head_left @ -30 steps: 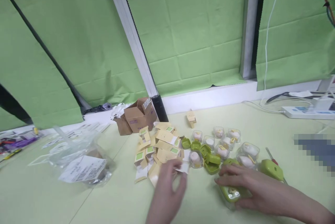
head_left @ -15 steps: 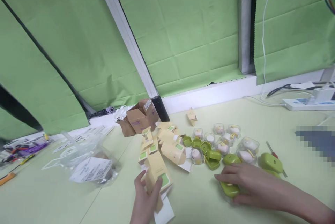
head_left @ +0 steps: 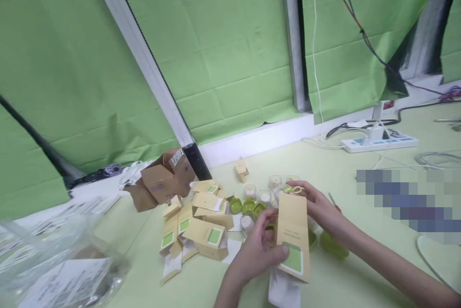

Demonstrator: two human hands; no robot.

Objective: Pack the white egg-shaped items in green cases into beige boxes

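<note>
My left hand [head_left: 261,245] grips an upright tan carton [head_left: 293,231] with a green label, its thumb across the front and white paper flaps hanging below. Behind the carton, my right hand [head_left: 319,205] curls its fingers over a small green case [head_left: 287,188], most of which is hidden. A yellow loop [head_left: 297,190] shows beneath those fingertips. Around the hands are clear containers [head_left: 265,196] with pale round contents and open green cases [head_left: 248,206]. Another green case [head_left: 333,244] lies below my right forearm.
Several tan cartons [head_left: 209,233] are piled left of my hands, and one small carton [head_left: 241,169] lies farther back. A brown cardboard box [head_left: 167,178] stands by the post. Clear plastic bags [head_left: 72,269] lie at left, a power strip [head_left: 380,143] at back right.
The view has swung right. My left hand has lifted a carton off the pile and carried it right. My right hand has raised the green case from the table to behind the carton.
</note>
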